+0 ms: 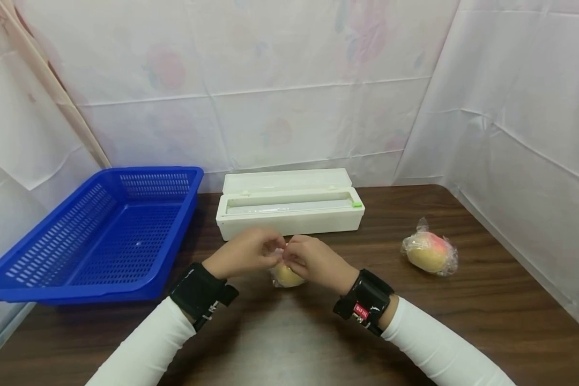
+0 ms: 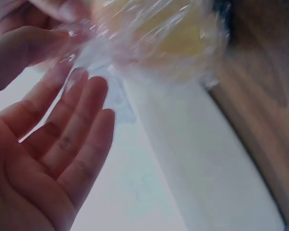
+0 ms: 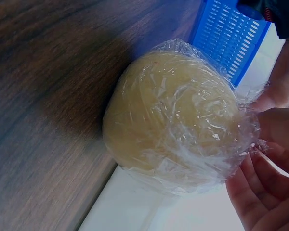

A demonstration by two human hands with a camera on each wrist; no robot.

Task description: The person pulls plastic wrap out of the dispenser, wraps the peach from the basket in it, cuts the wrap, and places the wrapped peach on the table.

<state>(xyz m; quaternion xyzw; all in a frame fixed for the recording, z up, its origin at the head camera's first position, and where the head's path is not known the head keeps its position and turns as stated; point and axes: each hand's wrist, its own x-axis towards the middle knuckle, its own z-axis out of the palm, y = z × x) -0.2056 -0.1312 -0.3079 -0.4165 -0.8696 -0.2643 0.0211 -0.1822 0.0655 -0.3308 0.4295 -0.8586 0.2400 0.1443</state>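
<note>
A yellow mango (image 1: 288,276) wrapped in clear plastic wrap rests on the table between my hands. In the right wrist view the wrinkled film around the mango (image 3: 168,110) gathers into a bunch (image 3: 250,130) on one side. My left hand (image 1: 246,251) pinches this gathered film between thumb and forefinger; its other fingers (image 2: 86,130) stay loosely extended in the left wrist view. From the other side, my right hand (image 1: 320,260) pinches the film at the top of the fruit. The fingertips partly hide the mango in the head view.
Behind my hands stands a white plastic-wrap dispenser box (image 1: 289,221) with its lid raised and a green slider (image 1: 357,204). A blue perforated basket (image 1: 173,252) is on the left. Another wrapped yellow-and-pink mango (image 1: 427,254) lies at right. White sheeting (image 1: 280,96) borders the wooden table (image 1: 463,321).
</note>
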